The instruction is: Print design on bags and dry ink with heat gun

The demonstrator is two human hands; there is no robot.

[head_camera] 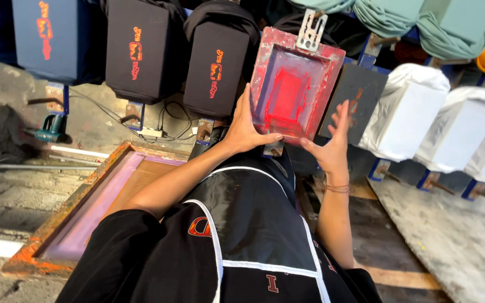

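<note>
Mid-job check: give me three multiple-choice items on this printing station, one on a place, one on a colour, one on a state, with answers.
1. Where is the large wooden screen frame?
A. On the floor at left
B. Hung on the carousel
C. In the right hand

2. What colour is the ink in the small screen frame?
A. Green
B. Red
C. Yellow

3. How is the small screen frame held?
A. One hand
B. Both hands at its lower edge
C. Untouched

Answers: A, it lies low beside the person; B, its mesh shows red; B, left hand and right hand both touch it.
</note>
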